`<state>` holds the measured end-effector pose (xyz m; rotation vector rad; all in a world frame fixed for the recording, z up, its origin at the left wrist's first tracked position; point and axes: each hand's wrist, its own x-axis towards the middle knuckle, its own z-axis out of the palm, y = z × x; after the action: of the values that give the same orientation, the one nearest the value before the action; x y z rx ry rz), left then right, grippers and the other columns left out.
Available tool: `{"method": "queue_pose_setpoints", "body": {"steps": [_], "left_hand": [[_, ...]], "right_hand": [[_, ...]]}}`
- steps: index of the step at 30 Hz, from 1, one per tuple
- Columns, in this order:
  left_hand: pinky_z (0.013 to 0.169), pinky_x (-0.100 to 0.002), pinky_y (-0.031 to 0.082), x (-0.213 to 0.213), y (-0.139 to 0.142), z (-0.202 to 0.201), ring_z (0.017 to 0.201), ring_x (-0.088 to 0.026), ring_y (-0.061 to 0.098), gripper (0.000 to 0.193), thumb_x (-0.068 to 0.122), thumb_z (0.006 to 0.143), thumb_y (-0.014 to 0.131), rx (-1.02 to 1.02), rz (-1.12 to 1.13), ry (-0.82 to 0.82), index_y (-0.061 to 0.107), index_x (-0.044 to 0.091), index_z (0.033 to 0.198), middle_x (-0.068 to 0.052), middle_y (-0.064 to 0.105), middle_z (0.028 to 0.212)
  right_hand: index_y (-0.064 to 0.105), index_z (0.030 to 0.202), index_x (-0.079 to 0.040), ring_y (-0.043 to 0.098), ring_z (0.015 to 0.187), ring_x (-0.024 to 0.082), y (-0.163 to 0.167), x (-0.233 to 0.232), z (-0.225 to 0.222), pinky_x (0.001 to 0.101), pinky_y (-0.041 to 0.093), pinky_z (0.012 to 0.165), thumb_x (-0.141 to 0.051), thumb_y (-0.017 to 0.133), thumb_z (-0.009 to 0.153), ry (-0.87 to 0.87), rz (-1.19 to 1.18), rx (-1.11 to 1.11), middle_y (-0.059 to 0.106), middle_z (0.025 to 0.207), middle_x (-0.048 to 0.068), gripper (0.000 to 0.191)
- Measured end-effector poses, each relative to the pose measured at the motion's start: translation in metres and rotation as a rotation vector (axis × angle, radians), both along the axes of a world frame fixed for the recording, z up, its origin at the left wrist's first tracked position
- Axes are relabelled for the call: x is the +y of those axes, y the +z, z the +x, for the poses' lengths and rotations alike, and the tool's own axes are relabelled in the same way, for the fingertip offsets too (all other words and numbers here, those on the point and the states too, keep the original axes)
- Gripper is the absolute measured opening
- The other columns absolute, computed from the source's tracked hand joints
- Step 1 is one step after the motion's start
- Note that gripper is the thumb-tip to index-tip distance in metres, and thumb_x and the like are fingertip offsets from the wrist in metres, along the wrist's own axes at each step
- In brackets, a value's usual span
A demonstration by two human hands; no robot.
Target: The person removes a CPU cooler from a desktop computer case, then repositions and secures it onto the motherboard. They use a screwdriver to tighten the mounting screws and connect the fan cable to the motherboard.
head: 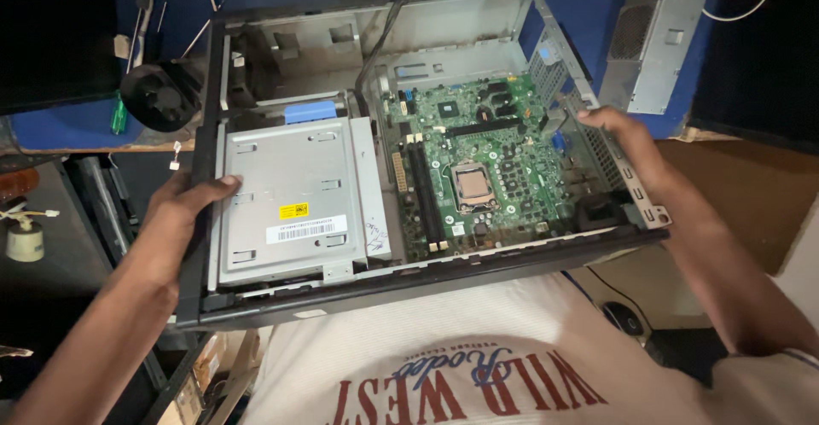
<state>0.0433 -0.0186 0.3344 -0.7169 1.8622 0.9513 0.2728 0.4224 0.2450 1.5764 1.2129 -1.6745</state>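
A pale shirt with red and blue lettering fills the bottom of the view, and just above it the opened computer case is held between two hands, its near dark edge against the person's front and its far end over a blue worktop. The left hand clamps the front end of the case, thumb hooked over the rim onto the grey metal drive cage; its grip is closed on the case. The right hand closes over the perforated rear panel, fingers curled on the top edge. To carry such a chassis well, I judge it best to keep both holds on the steel frame only, level the tilt, and keep fingers clear of the green motherboard and its bare processor socket, since sheet-metal edges cut and the board flexes. On the drive cage sit a small yellow rectangular label and, just below it, a longer white barcode strip. A blue plastic tab shows at the cage's far edge. Beyond the case a grey power supply box rests at the upper right with coloured wires above it, and a black fan lies at the left.
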Motion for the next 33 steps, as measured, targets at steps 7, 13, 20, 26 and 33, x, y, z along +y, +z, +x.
{"method": "queue_pose_setpoints", "body": {"steps": [7, 13, 20, 26, 33], "left_hand": [[0.083, -0.036, 0.060, -0.003, -0.020, 0.001, 0.096, -0.026, 0.073, 0.068, 0.023, 0.081, 0.071, 0.056, 0.123, 0.044, 0.051, 0.002, 0.143, -0.021, 0.070, 0.118], [0.090, -0.036, 0.057, -0.015, -0.053, 0.003, 0.110, -0.025, 0.068, 0.073, 0.016, 0.080, 0.072, 0.154, 0.363, 0.065, 0.049, 0.005, 0.149, -0.016, 0.066, 0.127], [0.095, -0.036, 0.055, -0.019, -0.067, -0.001, 0.114, -0.026, 0.068, 0.075, 0.020, 0.079, 0.076, 0.174, 0.299, 0.054, 0.048, 0.005, 0.146, -0.018, 0.064, 0.133], [0.097, -0.033, 0.051, -0.026, -0.081, 0.000, 0.115, -0.024, 0.066, 0.073, 0.026, 0.079, 0.076, 0.273, 0.251, -0.014, 0.053, 0.005, 0.144, -0.014, 0.065, 0.131], [0.091, -0.035, 0.053, -0.038, -0.106, 0.005, 0.107, -0.026, 0.066, 0.059, 0.029, 0.081, 0.069, 0.289, 0.377, 0.034, 0.056, 0.009, 0.134, -0.015, 0.066, 0.122]], "right_hand": [[0.060, 0.117, -0.009, 0.065, 0.075, 0.026, 0.000, -0.007, 0.009, 0.0396, 0.054, 0.067, -0.040, 0.062, 0.079, -0.026, 0.042, 0.022, 0.065, 0.088, 0.012, 0.049], [0.058, 0.118, -0.018, 0.064, 0.076, 0.021, -0.015, -0.023, 0.023, 0.0394, 0.054, 0.065, -0.029, 0.061, 0.078, -0.140, 0.044, 0.183, 0.061, 0.089, 0.004, 0.042], [0.061, 0.108, -0.016, 0.060, 0.074, 0.019, -0.025, -0.022, 0.030, 0.0363, 0.052, 0.064, -0.026, 0.058, 0.079, -0.147, 0.088, 0.203, 0.060, 0.088, 0.002, 0.031], [0.063, 0.113, -0.012, 0.061, 0.079, 0.018, -0.057, -0.021, 0.041, 0.0352, 0.053, 0.069, -0.023, 0.060, 0.081, -0.174, 0.037, 0.423, 0.060, 0.091, 0.003, 0.035], [0.062, 0.129, -0.008, 0.063, 0.082, 0.017, -0.083, -0.038, 0.055, 0.0320, 0.055, 0.071, -0.016, 0.057, 0.082, -0.208, 0.113, 0.666, 0.062, 0.097, 0.003, 0.048]]}}
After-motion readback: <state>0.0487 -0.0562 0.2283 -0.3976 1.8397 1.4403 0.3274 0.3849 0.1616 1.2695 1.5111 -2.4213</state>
